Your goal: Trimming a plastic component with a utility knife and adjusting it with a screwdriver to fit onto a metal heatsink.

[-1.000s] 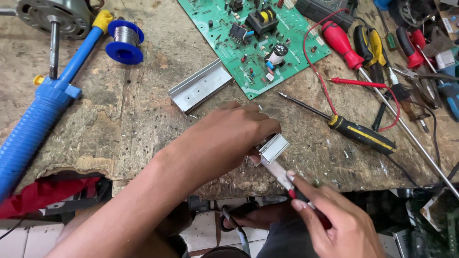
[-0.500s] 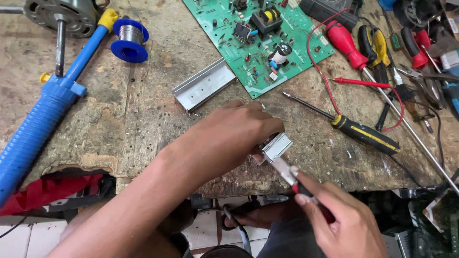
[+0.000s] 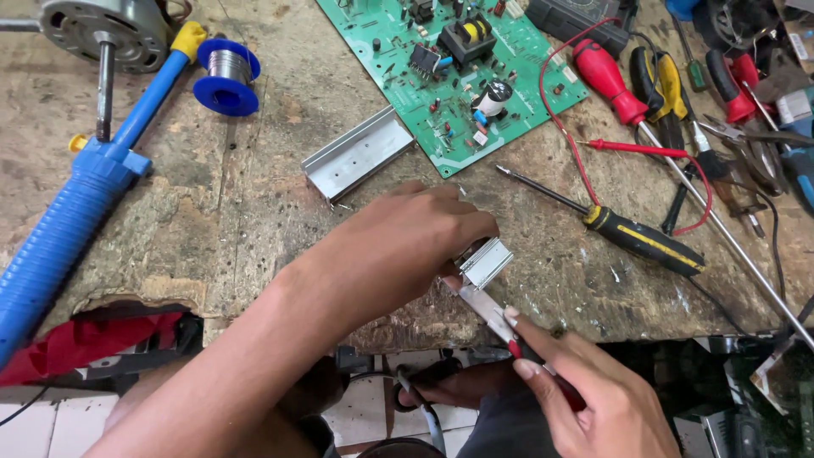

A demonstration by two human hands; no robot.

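Pliers (image 3: 487, 307) with red grips, clamped in the right hand (image 3: 593, 394), bite the underside of a small ribbed aluminium heatsink (image 3: 486, 261), which the left hand (image 3: 407, 246) pinches shut at the table (image 3: 254, 220) edge, below the green circuit board (image 3: 449, 68). Seemingly mid-pull on a part; next needs steady, straight tension.
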